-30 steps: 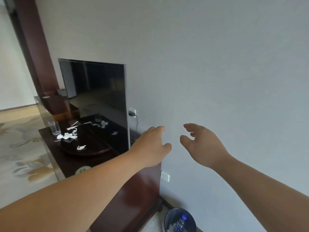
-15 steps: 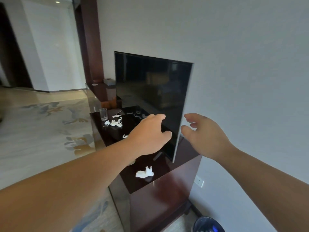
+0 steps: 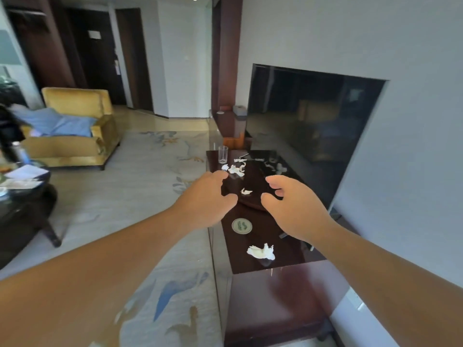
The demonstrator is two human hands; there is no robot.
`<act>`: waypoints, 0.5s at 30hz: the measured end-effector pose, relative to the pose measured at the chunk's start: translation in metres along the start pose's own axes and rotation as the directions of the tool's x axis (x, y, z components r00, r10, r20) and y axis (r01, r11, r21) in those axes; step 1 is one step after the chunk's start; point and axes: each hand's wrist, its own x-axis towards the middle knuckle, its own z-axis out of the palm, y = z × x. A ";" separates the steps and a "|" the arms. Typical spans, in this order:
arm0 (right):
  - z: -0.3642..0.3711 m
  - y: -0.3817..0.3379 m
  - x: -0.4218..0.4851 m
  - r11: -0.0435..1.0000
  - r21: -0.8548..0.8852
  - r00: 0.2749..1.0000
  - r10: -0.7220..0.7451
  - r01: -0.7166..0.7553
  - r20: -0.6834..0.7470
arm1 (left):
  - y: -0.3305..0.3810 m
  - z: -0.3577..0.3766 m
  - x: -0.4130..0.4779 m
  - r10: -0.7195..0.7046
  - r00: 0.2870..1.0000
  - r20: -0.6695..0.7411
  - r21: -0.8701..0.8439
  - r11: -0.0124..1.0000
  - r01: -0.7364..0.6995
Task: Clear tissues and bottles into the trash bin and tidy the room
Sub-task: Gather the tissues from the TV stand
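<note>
A crumpled white tissue (image 3: pixel 261 251) lies near the front end of the dark wooden TV cabinet (image 3: pixel 273 291). Farther back, a small tissue scrap (image 3: pixel 246 191) and a cluster of torn tissues (image 3: pixel 234 169) lie on a dark round tray (image 3: pixel 253 204). My left hand (image 3: pixel 205 199) and my right hand (image 3: pixel 290 209) hover side by side above the cabinet, fingers loosely curled, holding nothing. The small scrap shows between them. No trash bin is in view.
A clear drinking glass (image 3: pixel 223 154) stands beside the tissue cluster. A round coaster (image 3: pixel 241 226) lies on the cabinet. A black TV (image 3: pixel 313 128) stands along the wall. A yellow armchair (image 3: pixel 72 126) and a dark coffee table (image 3: pixel 25 196) are to the left.
My view has swung left, from the wall and the bin on the floor to the cabinet top and the room. Both hands stayed out in front, empty.
</note>
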 end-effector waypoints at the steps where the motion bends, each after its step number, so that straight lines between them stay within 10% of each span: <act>1: 0.004 0.002 0.000 1.000 0.009 1.000 -0.005 0.005 0.018 | -0.001 0.004 -0.003 -0.027 1.000 0.010 -0.004 1.000 0.027; 15: 0.066 0.030 0.032 0.991 -0.012 0.981 0.133 -0.133 0.144 | -0.062 0.039 0.043 -0.033 0.997 0.071 0.019 0.999 0.032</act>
